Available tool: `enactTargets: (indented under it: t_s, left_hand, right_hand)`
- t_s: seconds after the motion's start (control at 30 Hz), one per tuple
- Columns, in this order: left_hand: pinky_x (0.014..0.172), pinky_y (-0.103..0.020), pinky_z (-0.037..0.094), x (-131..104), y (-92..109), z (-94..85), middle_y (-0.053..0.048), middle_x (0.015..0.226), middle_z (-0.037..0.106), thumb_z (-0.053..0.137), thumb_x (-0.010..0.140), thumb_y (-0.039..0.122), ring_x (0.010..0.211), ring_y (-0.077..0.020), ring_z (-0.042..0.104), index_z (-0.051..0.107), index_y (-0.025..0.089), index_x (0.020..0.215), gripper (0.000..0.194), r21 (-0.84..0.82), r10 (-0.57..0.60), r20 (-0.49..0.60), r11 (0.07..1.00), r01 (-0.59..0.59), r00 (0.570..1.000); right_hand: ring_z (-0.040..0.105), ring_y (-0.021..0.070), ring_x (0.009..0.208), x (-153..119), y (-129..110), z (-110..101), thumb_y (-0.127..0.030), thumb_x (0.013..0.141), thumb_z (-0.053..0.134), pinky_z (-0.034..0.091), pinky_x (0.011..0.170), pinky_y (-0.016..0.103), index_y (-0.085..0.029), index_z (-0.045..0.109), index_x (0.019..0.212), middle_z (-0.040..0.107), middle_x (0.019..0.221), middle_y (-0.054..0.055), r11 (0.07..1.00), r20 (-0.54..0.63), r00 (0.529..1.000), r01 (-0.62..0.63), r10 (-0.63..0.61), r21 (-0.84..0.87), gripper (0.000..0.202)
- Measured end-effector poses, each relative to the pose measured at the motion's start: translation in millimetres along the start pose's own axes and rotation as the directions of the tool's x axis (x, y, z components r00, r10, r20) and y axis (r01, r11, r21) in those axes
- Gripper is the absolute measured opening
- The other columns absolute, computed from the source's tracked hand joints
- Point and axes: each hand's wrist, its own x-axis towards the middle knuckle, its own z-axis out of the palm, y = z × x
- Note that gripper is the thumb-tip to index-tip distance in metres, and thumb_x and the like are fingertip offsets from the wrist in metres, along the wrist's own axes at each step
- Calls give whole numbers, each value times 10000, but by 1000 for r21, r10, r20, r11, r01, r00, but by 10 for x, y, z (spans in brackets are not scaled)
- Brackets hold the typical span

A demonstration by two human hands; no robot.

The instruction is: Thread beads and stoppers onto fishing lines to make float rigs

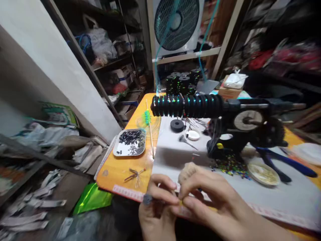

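Along the table's [117,172] edge, the right hand [215,192] pinches a yellow piece [181,202]; whether the left hand [160,206] grips anything cannot be told.

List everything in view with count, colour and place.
fan: 1, white, top centre
rolls: several, black, table's back
shelves: several, dark, both sides
table: 1, yellow, centre
machine: 1, black, table's right
tray: 1, white, table's left
stick: 1, pale, beside tray
beads: many, multicoloured, by machine
dishes: at least 2, whitish, near machine
tool: 1, blue, table's right
packet: 1, green, lower left
bit: 1, yellow, at fingertips
left hand: 1, lower centre
right hand: 1, lower centre
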Motion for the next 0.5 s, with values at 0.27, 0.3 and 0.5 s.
enactTargets:
  t_s: [0.27,0.3,0.5]
  left_hand:
    - [434,-127,261,-50,206,-93,33,555,570,641,922,347,434,-39,343,696,252,1020,147,-41,-398,-18,917,397,917]
    - [446,-134,267,-57,217,-98,37,553,555,692,873,413,444,-39,350,705,255,1064,248,-23,-424,-78,905,424,902]
    - [583,-215,370,2,272,-73,16,594,532,808,754,417,580,-102,482,748,198,693,236,381,-281,-124,872,307,952]
  right_hand:
    - [494,122,745,45,18,-47,-25,870,456,424,647,221,-149,581,936,541,830,44,950,14,965,261,-263,-174,189]
    - [489,119,728,45,9,-42,-31,874,459,418,635,219,-149,581,921,536,813,39,949,12,967,253,-256,-190,176]
    - [502,148,733,16,-95,-14,-52,882,444,415,614,247,-142,596,945,572,853,74,893,158,960,274,-232,-358,187]
